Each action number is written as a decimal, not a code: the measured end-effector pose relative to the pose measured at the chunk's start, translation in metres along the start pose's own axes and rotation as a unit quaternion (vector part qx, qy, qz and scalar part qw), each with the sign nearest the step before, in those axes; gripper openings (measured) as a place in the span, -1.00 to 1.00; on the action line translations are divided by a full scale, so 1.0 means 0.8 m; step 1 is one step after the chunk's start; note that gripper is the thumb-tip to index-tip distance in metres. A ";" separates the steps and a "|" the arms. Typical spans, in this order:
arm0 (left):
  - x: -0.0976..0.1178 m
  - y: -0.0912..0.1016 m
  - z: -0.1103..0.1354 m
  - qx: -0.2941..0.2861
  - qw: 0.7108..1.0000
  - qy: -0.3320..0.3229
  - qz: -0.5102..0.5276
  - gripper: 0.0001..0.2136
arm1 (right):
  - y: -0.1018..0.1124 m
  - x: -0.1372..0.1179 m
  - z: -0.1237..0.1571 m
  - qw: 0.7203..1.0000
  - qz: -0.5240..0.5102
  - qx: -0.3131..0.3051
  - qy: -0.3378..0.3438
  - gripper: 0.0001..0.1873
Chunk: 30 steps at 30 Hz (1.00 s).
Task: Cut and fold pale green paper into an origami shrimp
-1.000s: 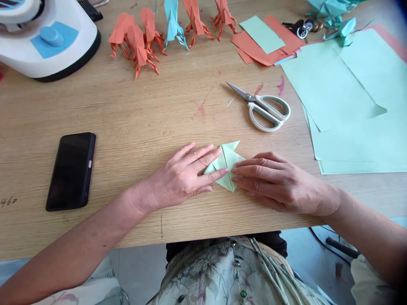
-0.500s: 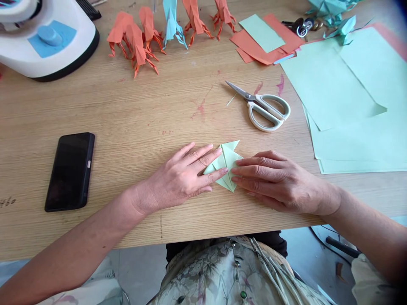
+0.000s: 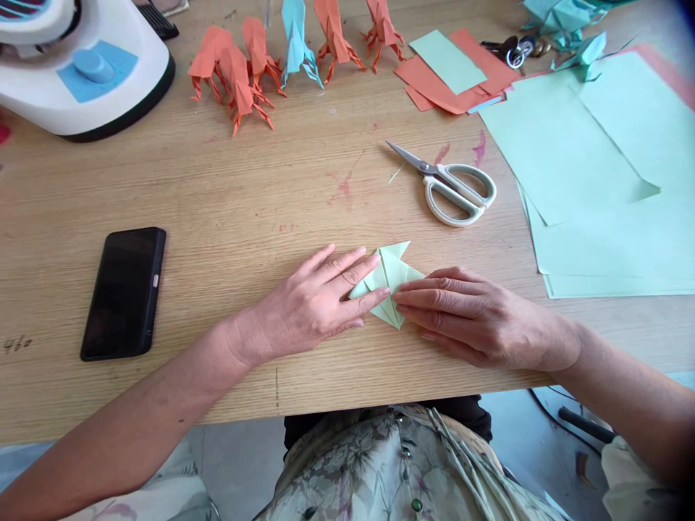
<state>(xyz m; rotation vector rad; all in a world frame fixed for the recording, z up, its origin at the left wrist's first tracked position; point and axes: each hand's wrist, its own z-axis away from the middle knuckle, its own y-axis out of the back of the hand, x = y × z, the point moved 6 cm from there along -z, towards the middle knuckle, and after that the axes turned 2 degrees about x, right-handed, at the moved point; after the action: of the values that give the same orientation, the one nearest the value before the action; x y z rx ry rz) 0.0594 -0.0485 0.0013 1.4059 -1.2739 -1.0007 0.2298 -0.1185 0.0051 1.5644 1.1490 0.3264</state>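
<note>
A small piece of pale green folded paper, with several pointed flaps and creases, lies on the table between my hands. My left hand rests flat with its fingers spread, the fingertips pressing on the paper's left part. From the right, my right hand has its fingers pressed together at the paper's right edge; its thumb is hidden. Part of the paper is covered by both hands. Scissors with white handles lie beyond the right hand, blades pointing up and left.
A black phone lies at left, near a white appliance. Several orange folded paper figures and a blue one stand at the back. Green sheets, orange paper and keys lie at right.
My right fingers have slid slightly down along the folded paper, showing more of its right-hand point. My left hand stays in place on the paper. The view has shifted a little.
</note>
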 end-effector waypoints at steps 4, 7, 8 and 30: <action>0.000 0.000 0.000 -0.002 1.000 -0.002 -0.007 -0.61 | 0.002 -0.003 -0.002 1.000 0.013 -0.001 0.007 -0.74; 0.000 0.000 0.000 -0.005 1.000 -0.003 -0.008 -0.59 | 0.002 -0.005 -0.004 0.999 0.031 -0.011 0.011 -0.76; 0.000 0.000 0.001 -0.007 1.000 -0.003 -0.007 -0.59 | 0.002 -0.006 -0.004 0.999 0.035 -0.014 0.011 -0.76; -0.011 -0.006 0.005 0.005 0.999 0.031 0.025 -0.52 | -0.004 -0.005 -0.007 0.999 0.013 -0.035 -0.019 -0.64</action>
<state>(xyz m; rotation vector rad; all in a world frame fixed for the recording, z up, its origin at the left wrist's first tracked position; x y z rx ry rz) 0.0553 -0.0404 -0.0042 1.3955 -1.2654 -0.9109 0.2222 -0.1182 0.0057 1.5194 1.0783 0.3493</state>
